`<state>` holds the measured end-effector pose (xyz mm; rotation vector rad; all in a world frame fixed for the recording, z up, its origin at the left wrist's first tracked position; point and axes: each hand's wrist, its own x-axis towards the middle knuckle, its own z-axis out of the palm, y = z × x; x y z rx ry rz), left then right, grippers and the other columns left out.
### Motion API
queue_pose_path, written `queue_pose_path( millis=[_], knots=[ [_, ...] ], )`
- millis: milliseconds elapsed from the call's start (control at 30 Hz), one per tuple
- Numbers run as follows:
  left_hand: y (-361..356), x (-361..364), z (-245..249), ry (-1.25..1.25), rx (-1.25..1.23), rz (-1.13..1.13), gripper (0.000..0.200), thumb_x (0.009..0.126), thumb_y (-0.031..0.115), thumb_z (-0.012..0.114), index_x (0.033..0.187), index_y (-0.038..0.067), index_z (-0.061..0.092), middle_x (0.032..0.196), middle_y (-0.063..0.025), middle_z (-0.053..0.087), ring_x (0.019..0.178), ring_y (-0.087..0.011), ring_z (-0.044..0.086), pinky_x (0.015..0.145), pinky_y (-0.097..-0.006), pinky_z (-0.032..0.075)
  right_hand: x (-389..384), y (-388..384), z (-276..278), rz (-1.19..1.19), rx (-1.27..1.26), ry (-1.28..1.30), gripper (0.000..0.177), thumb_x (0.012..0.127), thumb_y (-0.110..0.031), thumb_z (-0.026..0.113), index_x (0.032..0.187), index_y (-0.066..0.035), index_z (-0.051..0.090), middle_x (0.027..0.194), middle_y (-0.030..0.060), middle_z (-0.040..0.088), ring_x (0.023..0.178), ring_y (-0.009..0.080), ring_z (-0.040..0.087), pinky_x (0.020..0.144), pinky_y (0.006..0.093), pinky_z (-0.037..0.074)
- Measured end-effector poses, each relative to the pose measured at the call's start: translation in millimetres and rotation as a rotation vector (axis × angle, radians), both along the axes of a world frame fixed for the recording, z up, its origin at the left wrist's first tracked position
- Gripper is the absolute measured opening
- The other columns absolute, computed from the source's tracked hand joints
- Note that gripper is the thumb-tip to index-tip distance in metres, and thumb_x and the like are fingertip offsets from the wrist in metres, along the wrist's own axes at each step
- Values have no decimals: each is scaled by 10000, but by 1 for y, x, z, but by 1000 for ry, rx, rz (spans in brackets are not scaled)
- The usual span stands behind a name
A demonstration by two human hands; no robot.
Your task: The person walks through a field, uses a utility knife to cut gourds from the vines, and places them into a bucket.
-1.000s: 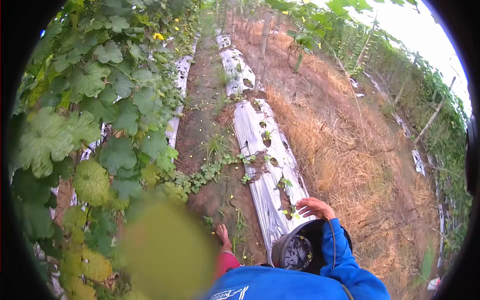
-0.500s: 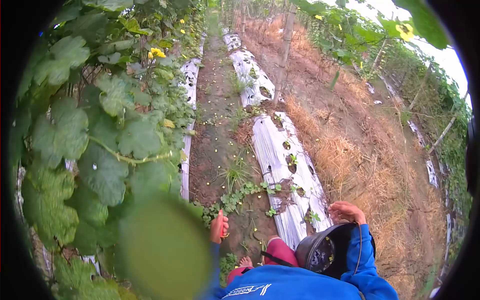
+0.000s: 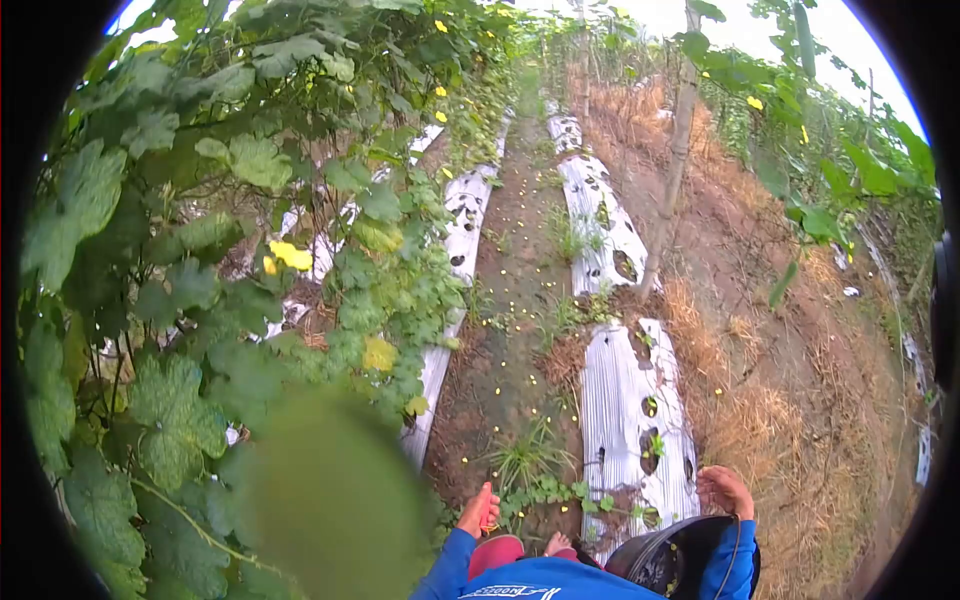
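My left hand (image 3: 479,511) is closed around a small red-handled tool (image 3: 489,517); its working end is too small to make out. Low vines trail over the soil just beyond it. At the right, my right hand (image 3: 726,491) extends past the rim of a black bucket (image 3: 640,553), fingers loosely bent, with nothing visible in them. The bucket sits against my right side, under that forearm, and its contents are mostly in shadow. A large blurred green shape (image 3: 335,490) close to the camera hides part of the left foreground.
Leafy climbing vines (image 3: 180,400) with yellow flowers fill the left. A soil path (image 3: 520,340) runs ahead beside silver plastic mulch (image 3: 620,420) with planting holes. A wooden post (image 3: 675,150) rises at the mulch's edge. Dry straw (image 3: 765,440) covers ground at the right.
The view has tilted up and turned left, so the path and mulch appear farther right. Both hands sit lower in view. The left still grips the red-handled tool.
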<state>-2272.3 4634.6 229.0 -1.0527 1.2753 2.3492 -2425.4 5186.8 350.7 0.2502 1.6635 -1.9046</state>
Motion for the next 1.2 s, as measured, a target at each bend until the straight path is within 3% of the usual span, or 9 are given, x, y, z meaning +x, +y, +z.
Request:
queue_pose_path(
  millis=[267, 400, 733, 900, 967, 1067, 1100, 1133, 1200],
  knots=[
    [-32, -147, 1, 101, -159, -30, 536, 924, 604, 540, 926, 71, 585, 626, -32, 572, 462, -122, 486, 410, -276, 388, -142, -21, -28, 97, -138, 29, 377, 937, -273, 629, 1190, 4, 594, 1095, 107, 656, 910, 226, 657, 763, 367, 550],
    [-59, -234, -24, 98, -81, -58, 558, 908, 658, 508, 892, 102, 561, 586, -24, 533, 443, -134, 466, 400, -272, 367, -204, -51, -7, 19, 195, 108, 416, 904, -434, 640, 1149, -98, 645, 1068, 21, 653, 927, 148, 631, 773, 312, 514],
    [-55, -562, 11, 225, -254, -382, 536, 934, 638, 478, 860, 112, 547, 581, -6, 526, 424, -108, 441, 362, -255, 333, -345, -53, 127, -228, 477, 369, 299, 957, -356, 627, 1113, -102, 612, 1000, -33, 624, 840, 68, 591, 680, 247, 516],
    [-8, -707, 137, 548, -498, -596, 531, 961, 609, 454, 888, 101, 590, 587, 17, 517, 421, -70, 419, 370, -236, 326, -400, -15, 259, -288, 753, 898, 293, 952, -296, 633, 1132, -70, 588, 947, 3, 616, 811, 77, 607, 616, 222, 524],
    [14, -768, 196, 751, -585, -646, 530, 971, 590, 451, 869, 92, 603, 587, 23, 507, 430, -55, 409, 376, -218, 302, -409, -55, 372, -338, 854, 884, 314, 944, -291, 632, 1143, -54, 575, 937, 18, 620, 817, 84, 613, 625, 230, 538],
    [64, -807, 342, 1102, -804, -623, 490, 1005, 513, 434, 877, 69, 597, 575, 23, 473, 478, -62, 406, 434, -243, 300, -460, 1, 449, -543, 1081, 1103, 390, 927, -314, 637, 1180, -28, 560, 1072, 98, 601, 828, 130, 615, 649, 265, 556],
    [74, -856, 342, 1535, -1072, -507, 461, 1023, 461, 422, 876, 61, 599, 576, 23, 467, 524, -74, 428, 485, -257, 328, -473, 5, 485, -620, 1183, 1113, 439, 919, -339, 640, 1208, -19, 554, 1139, 130, 582, 845, 152, 616, 658, 283, 562],
    [96, -826, 417, 1357, -1005, -552, 440, 1037, 412, 404, 870, 54, 597, 582, 22, 466, 552, -75, 440, 521, -259, 338, -487, 12, 515, -704, 1327, 1198, 510, 910, -397, 629, 1234, -12, 546, 1193, 159, 548, 879, 175, 618, 673, 302, 567],
    [130, -823, 502, 1639, -1023, -552, 417, 1036, 383, 419, 880, 37, 592, 586, 5, 452, 557, -84, 447, 518, -275, 343, -507, 26, 572, -869, 1532, 1300, 654, 878, -509, 618, 1271, 7, 534, 1265, 209, 494, 944, 207, 621, 710, 334, 573]
  ],
)
